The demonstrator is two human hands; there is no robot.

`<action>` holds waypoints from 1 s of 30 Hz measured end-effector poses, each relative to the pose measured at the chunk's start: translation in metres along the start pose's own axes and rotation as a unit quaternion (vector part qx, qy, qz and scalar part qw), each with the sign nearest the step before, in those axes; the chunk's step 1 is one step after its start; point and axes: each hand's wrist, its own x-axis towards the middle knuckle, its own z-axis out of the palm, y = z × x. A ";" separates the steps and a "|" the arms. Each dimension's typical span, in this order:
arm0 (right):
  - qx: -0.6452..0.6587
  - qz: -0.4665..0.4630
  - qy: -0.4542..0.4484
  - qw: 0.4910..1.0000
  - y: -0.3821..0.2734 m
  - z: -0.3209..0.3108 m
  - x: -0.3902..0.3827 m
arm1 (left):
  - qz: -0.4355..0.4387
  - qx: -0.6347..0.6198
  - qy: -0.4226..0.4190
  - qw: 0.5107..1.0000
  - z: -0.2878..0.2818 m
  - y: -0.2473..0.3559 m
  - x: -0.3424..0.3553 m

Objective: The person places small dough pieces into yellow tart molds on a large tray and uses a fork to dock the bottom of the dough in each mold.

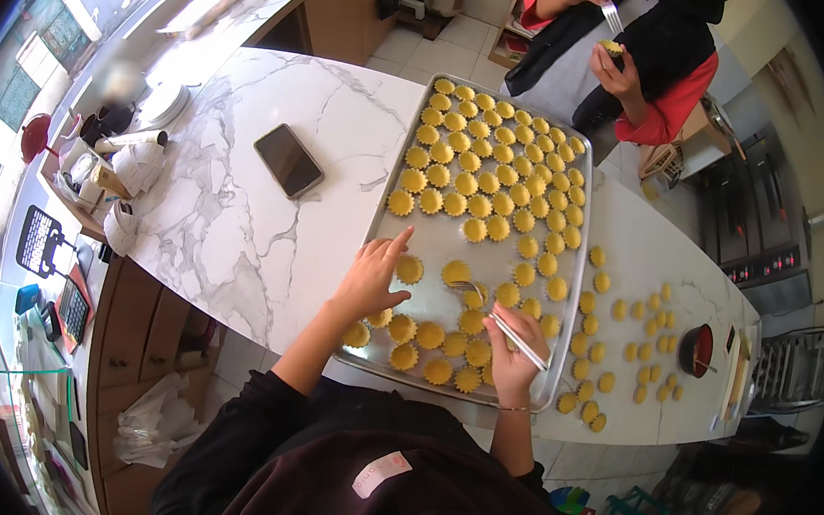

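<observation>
A large metal baking tray (423, 237) holds many yellow fluted tart shells, packed at the far end and looser near me. My right hand (518, 355) grips a fork (521, 342) by its pale handle, tines pointing left. The tines are over or touching a tart shell (455, 273) near the tray's middle; I cannot tell if they pierce it. Over the tray's left edge is my left hand (370, 272), fingers spread and holding nothing. Its fingertips are close to another tart shell (409, 270).
Across the tray, a person in red sleeves (670, 108) holds a fork (613, 18) and a tart shell (610, 48). More shells (592, 325) lie on the marble table (347, 97) at right, near a red bowl (696, 350). A phone (289, 161) rests left of the tray.
</observation>
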 end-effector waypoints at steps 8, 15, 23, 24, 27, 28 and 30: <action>0.029 -0.092 -0.108 0.989 -0.006 0.061 0.018 | 0.032 -0.065 0.029 0.997 0.010 -0.023 -0.009; 0.016 -0.108 -0.144 0.983 0.000 0.070 0.014 | 0.044 -0.044 0.053 0.997 0.018 -0.023 -0.005; 0.002 -0.117 -0.158 0.980 0.000 0.076 0.014 | 0.027 -0.055 0.054 0.997 0.018 -0.021 -0.003; -0.002 -0.124 -0.159 0.979 0.001 0.077 0.014 | 0.026 -0.055 0.057 0.997 0.018 -0.021 -0.003; -0.004 -0.128 -0.165 0.978 0.002 0.080 0.014 | 0.015 -0.058 0.047 0.997 0.015 -0.019 -0.002; -0.002 -0.126 -0.170 0.977 0.002 0.080 0.014 | 0.015 -0.059 0.047 0.997 0.016 -0.019 -0.002; -0.003 -0.124 -0.177 0.976 0.001 0.081 0.014 | 0.016 -0.056 0.049 0.997 0.016 -0.020 -0.003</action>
